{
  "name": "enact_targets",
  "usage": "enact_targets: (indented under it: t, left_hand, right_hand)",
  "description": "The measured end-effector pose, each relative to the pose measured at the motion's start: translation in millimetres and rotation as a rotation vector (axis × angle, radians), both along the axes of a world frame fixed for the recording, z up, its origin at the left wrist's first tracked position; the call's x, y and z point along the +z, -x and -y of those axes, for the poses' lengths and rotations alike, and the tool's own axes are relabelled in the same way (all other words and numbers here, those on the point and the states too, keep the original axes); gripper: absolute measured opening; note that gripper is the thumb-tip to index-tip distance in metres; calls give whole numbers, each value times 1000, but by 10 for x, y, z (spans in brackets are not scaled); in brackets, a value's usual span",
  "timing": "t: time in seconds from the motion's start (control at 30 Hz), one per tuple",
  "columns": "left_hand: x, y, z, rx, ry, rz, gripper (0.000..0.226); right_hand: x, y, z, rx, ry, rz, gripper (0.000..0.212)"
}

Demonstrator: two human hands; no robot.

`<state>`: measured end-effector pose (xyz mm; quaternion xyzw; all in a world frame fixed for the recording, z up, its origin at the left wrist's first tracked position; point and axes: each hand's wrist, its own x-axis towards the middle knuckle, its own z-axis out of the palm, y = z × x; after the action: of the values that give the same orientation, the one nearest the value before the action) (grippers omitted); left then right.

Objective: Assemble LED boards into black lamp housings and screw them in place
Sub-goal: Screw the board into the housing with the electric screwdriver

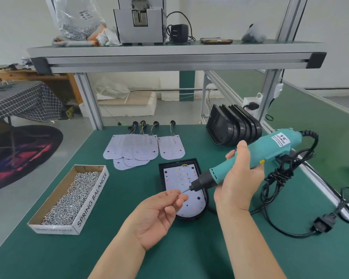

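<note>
Pinching screw point(178, 194) w/ L hand point(159, 214), R hand point(240, 182) gripping driver point(256, 154) over green bench mat point(129, 248)

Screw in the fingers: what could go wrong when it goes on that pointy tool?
The screw is tiny and pinched by the left hand, so it might slip off the screwdriver tip and fall onto the LED board. The tip sits close to the fingers, so it could poke them. The tangled cable might tug the tool in the right hand.

Screw box point(69, 200) left of housing point(202, 195); boards point(141, 150) behind.
</note>
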<state>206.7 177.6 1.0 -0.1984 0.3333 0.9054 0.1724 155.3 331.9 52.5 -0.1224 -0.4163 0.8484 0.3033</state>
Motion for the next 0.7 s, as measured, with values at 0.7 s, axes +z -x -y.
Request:
enact_targets:
  t: [0.7]
  left_hand:
    - [-17,37,-131,-26,277,-243,7]
  right_hand:
    - [-104,56,-53,-27,-39,37,23]
